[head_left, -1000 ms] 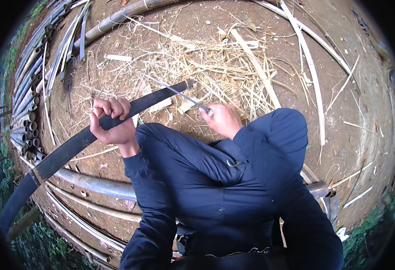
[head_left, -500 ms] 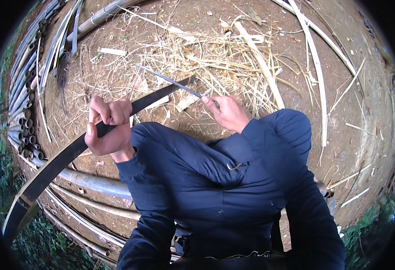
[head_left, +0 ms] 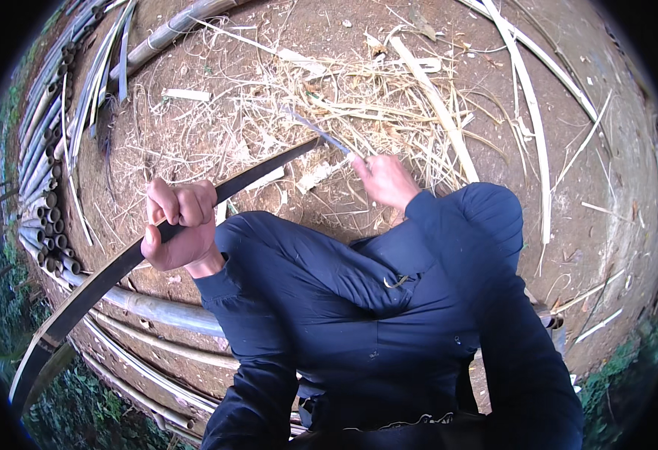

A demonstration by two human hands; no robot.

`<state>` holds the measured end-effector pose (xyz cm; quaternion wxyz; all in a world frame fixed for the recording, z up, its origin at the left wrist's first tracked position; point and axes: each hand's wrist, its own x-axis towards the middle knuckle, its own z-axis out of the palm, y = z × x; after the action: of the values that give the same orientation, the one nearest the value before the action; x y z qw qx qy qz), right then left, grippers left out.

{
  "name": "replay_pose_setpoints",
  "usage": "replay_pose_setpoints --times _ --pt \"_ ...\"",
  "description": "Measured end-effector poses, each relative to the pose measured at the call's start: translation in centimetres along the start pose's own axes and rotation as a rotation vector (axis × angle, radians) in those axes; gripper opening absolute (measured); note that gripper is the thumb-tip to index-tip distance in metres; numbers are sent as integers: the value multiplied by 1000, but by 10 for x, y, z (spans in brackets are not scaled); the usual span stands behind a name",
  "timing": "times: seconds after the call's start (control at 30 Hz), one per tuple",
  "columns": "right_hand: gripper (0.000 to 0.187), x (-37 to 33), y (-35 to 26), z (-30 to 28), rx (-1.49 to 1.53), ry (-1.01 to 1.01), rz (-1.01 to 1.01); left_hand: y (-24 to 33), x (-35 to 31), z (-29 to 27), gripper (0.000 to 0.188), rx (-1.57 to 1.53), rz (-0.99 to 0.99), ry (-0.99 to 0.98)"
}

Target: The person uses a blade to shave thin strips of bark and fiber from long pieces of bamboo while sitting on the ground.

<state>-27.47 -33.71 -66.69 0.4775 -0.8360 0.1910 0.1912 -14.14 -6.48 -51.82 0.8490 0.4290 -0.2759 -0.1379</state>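
My left hand is closed around a long, flat bamboo strip, dark on its face and pale along one edge. The strip runs from the lower left, through my fist, to the scraps ahead of my lap. Closed round the handle of a thin-bladed knife, my right hand is in front of my right knee. The blade points to the far left and lies at the strip's far end; whether it touches the strip I cannot tell. My fingers hide most of the handle.
Pale shavings and split pieces cover the dirt ahead. A stack of bamboo poles stands at the left, with a thick pole beside my left leg. Long pale slats lie at the right.
The knife and my right hand have moved to the right, and the blade now sits at the strip's far end. My left hand has kept its grip, nearly in place.
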Motion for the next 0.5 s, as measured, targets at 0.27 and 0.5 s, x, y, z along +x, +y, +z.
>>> replay_pose_setpoints --times 0.27,0.5 --pt "47 -48 -69 2 208 255 -501 7 -5 -7 43 -12 -1 -31" --pt "63 -2 7 7 -77 83 57 5 3 -3 38 22 -39 18"
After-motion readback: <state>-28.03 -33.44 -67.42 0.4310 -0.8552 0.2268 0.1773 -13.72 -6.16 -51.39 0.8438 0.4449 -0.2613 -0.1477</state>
